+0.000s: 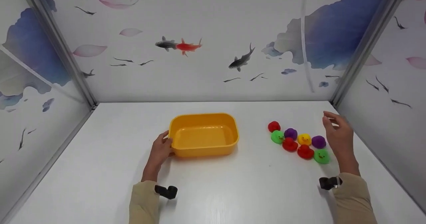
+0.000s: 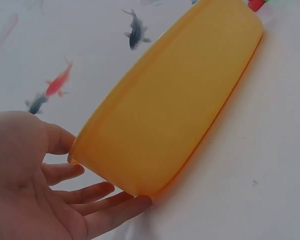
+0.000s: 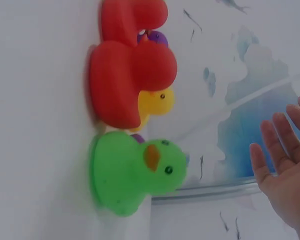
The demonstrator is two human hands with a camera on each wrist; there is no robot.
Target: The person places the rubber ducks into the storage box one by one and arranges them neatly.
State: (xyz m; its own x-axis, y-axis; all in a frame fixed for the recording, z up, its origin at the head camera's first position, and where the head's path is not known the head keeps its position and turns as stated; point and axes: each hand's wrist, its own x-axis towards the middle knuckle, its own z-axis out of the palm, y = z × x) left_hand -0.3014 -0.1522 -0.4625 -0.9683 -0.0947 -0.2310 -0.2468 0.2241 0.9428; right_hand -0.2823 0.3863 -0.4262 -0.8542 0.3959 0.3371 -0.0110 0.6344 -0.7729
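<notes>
At the left end of an empty yellow plastic basin (image 1: 205,152), my left hand (image 1: 161,148) touches the rim and end wall with loosely extended fingers. In the left wrist view, the fingers (image 2: 107,217) lie along the lower corner of the basin (image 2: 165,100). My right hand (image 1: 340,134) is raised at the right, beside a cluster of small rubber ducks, holding nothing. Nearest to it are a green duck (image 1: 321,156) and a purple duck (image 1: 319,141). The right wrist view shows its fingers (image 3: 285,140) spread apart from the green duck (image 3: 122,172) and a red duck (image 3: 115,85).
More ducks sit close together on the white table (image 1: 213,190): a yellow one (image 1: 304,139), several red, another purple (image 1: 291,133) and another green (image 1: 277,137). Printed panels (image 1: 206,77) enclose the back and both sides. Each wrist carries a black camera.
</notes>
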